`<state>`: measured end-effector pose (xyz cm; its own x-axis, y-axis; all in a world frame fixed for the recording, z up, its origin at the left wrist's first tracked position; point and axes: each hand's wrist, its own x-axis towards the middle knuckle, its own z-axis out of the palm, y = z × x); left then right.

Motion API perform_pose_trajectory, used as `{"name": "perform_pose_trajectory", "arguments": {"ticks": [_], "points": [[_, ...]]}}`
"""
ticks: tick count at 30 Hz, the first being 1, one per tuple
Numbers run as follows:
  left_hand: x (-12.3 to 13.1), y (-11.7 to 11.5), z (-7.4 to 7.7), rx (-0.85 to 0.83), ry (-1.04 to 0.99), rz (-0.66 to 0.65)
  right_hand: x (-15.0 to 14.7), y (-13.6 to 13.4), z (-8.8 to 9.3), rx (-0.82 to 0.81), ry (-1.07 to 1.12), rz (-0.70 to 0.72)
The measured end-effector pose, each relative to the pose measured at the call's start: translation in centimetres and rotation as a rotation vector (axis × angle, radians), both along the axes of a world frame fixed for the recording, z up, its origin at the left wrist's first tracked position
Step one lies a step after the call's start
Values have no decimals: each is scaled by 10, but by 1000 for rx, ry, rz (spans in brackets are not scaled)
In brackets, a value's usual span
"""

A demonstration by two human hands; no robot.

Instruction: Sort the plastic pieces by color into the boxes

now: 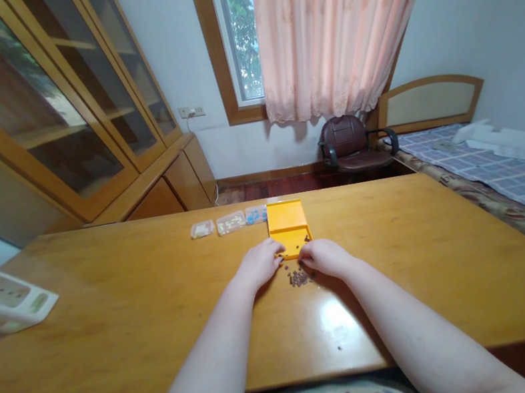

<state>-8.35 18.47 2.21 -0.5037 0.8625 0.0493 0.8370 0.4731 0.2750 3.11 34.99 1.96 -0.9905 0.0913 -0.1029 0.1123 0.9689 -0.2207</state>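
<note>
An open yellow plastic case lies on the table, its lid folded away from me. A few small dark brown pieces lie inside its near half. My left hand is at the case's near left corner, fingers curled in and a dark speck by the fingertips. By the near right corner, my right hand has its thumb and fingers pinched together; anything between them is too small to make out. Just in front of the case, between my hands, is a loose pile of small brown pieces.
Clear plastic trays stand beyond my left hand: one with pale pieces, another with cream pieces, a third with blue pieces beside the case. A white device stands at the table's left. One stray brown piece lies near the front edge.
</note>
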Motion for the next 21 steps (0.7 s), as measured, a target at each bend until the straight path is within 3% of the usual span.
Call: {"name": "perform_pose_trajectory", "arguments": {"ticks": [6, 21], "points": [[7, -2, 8, -140, -70, -181, 1, 3, -1, -2, 2, 1], [11, 3, 4, -201, -60, -164, -1, -3, 0, 25, 7, 32]]}}
